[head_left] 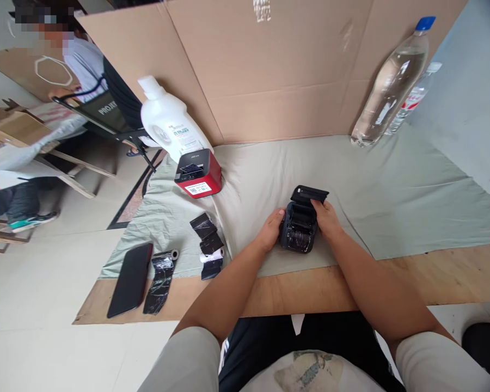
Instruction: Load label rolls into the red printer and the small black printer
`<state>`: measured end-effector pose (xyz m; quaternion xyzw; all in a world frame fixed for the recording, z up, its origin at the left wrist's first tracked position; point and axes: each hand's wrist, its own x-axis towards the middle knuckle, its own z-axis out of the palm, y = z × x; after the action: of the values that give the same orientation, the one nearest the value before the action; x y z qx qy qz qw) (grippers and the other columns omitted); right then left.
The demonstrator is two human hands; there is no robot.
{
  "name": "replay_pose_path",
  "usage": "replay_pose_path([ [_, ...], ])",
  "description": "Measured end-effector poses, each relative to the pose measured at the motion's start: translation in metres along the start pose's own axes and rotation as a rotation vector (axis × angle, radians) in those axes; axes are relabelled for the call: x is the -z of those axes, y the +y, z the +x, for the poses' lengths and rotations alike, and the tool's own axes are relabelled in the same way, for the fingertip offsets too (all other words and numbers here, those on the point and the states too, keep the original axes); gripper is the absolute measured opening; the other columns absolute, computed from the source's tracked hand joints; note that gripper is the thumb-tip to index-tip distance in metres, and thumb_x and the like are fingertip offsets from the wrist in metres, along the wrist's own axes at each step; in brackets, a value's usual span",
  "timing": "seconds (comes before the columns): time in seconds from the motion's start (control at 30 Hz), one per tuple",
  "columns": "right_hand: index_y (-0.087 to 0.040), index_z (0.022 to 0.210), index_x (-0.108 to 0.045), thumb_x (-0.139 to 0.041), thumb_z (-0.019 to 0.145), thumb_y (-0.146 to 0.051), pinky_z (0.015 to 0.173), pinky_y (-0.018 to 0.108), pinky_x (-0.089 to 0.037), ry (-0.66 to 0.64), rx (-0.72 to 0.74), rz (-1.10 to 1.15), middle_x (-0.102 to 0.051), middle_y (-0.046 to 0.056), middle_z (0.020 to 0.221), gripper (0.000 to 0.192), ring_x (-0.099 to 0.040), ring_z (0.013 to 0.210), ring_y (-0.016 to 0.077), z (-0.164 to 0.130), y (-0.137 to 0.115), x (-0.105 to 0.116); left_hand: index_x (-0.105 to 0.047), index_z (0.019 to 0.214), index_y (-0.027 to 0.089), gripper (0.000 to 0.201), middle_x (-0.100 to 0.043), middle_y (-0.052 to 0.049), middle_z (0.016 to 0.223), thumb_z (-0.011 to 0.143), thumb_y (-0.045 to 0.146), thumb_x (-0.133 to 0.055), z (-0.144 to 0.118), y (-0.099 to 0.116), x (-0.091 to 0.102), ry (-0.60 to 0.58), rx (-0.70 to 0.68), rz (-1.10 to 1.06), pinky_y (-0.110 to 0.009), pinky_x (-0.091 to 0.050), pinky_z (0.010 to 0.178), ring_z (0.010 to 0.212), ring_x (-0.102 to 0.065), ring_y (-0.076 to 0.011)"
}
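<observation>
The printed shirt (310,373) of the person lies nearest the camera. The dark device (300,239) is at the front middle of the bench (445,277), over the pale cloth (257,169). Its lid (309,193) is raised and its compartment exposed; the interior is dark, contents not identifiable. Grip: left hand (271,228) clamped on the device's left side; right hand (329,219) clamped on its right side, digits at the lid. To the left lie two glossy black strips (159,286), each with a white roll, then a flat black slab (129,280). Behind these stands a red-and-black box (200,174); touching or just behind it, an opaque white jug (175,120), fill not determinable. Right rear, a large blue-capped bottle (392,90) holds clear liquid; beside it, a smaller red-labelled bottle (412,100), fill unclear.
</observation>
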<state>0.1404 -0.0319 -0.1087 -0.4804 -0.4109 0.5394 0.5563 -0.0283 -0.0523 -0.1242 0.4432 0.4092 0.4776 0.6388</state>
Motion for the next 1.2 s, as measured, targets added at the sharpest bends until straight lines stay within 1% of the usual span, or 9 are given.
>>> replay_pose_path([
  [0.07,-0.02,0.095,-0.071,-0.065,0.073,-0.073,0.087,0.043,-0.054,-0.02,-0.049,0.001,-0.075,0.008,0.093,0.058,-0.069,0.096,0.0277,0.0,0.001,0.0,-0.069,0.095,0.02,0.046,-0.07,-0.008,0.095,0.088,0.063,-0.054,-0.001,0.001,-0.001,0.011,-0.02,0.102,-0.039,-0.049,0.087,0.093,-0.063,-0.0237],
  [0.13,-0.019,0.091,-0.071,-0.065,0.072,-0.073,0.083,0.041,-0.053,-0.034,-0.068,-0.027,-0.074,0.007,0.088,0.058,-0.069,0.09,0.0264,0.0,0.002,-0.001,-0.067,0.097,0.02,0.046,-0.068,-0.009,0.096,0.09,0.062,-0.049,-0.004,0.005,-0.001,0.127,-0.081,0.234,-0.04,-0.048,0.088,0.091,-0.062,-0.023],
  [0.23,-0.018,0.083,-0.07,-0.063,0.071,-0.072,0.077,0.036,-0.052,-0.058,-0.049,-0.146,-0.072,0.004,0.081,0.056,-0.066,0.082,0.0232,0.001,0.005,-0.003,-0.065,0.098,0.02,0.04,-0.065,-0.009,0.098,0.088,0.057,-0.055,-0.01,0.018,-0.001,0.311,-0.304,0.456,-0.041,-0.045,0.092,0.093,-0.059,-0.0234],
  [0.33,-0.018,0.077,-0.068,-0.057,0.075,-0.07,0.074,0.034,-0.049,-0.068,0.015,-0.289,-0.069,0.002,0.076,0.053,-0.062,0.077,0.0213,0.004,0.009,-0.004,-0.07,0.091,0.023,0.027,-0.068,-0.009,0.096,0.088,0.047,-0.059,-0.018,0.033,-0.003,0.169,-0.481,0.664,-0.043,-0.038,0.101,0.102,-0.054,-0.0267],
  [0.43,-0.019,0.074,-0.066,-0.05,0.079,-0.067,0.074,0.035,-0.047,-0.038,0.069,-0.413,-0.066,0.002,0.071,0.05,-0.06,0.075,0.0215,0.006,0.013,-0.003,-0.074,0.093,0.026,0.022,-0.072,-0.009,0.1,0.09,0.038,-0.056,-0.025,0.041,-0.012,-0.017,-0.444,0.843,-0.051,-0.025,0.109,0.109,-0.048,-0.0307],
  [0.67,-0.021,0.078,-0.066,-0.043,0.085,-0.065,0.075,0.035,-0.047,-0.04,0.125,-0.534,-0.068,0.003,0.075,0.05,-0.059,0.076,0.0214,0.007,0.016,-0.003,-0.073,0.103,0.021,0.03,-0.063,-0.013,0.105,0.093,0.033,-0.048,-0.027,0.044,-0.025,-0.114,-0.376,1.246,-0.06,-0.014,0.109,0.117,-0.043,-0.0355],
  [0.87,-0.021,0.074,-0.062,-0.04,0.086,-0.067,0.073,0.036,-0.046,-0.039,0.119,-0.546,-0.066,0.004,0.072,0.052,-0.059,0.073,0.0218,0.007,0.015,-0.003,-0.07,0.102,0.024,0.022,-0.066,-0.01,0.108,0.092,0.03,-0.052,-0.029,0.047,-0.019,-0.182,-0.35,1.17,-0.06,-0.009,0.112,0.122,-0.042,-0.0351],
  [1.03,-0.021,0.078,-0.064,-0.041,0.085,-0.067,0.072,0.035,-0.046,-0.05,0.125,-0.516,-0.069,0.004,0.076,0.052,-0.06,0.074,0.022,0.007,0.016,-0.003,-0.071,0.098,0.028,0.016,-0.072,-0.008,0.097,0.084,0.027,-0.064,-0.032,0.045,-0.017,-0.152,-0.343,0.926,-0.06,0.003,0.115,0.128,-0.04,-0.0373],
  [1.2,-0.021,0.077,-0.064,-0.041,0.085,-0.067,0.072,0.034,-0.045,-0.064,0.143,-0.513,-0.067,0.003,0.074,0.052,-0.059,0.074,0.0212,0.006,0.014,-0.004,-0.072,0.098,0.026,0.02,-0.072,-0.007,0.099,0.078,0.026,-0.071,-0.03,0.047,-0.015,-0.158,-0.332,0.894,-0.057,0.003,0.119,0.123,-0.048,-0.0346],
])
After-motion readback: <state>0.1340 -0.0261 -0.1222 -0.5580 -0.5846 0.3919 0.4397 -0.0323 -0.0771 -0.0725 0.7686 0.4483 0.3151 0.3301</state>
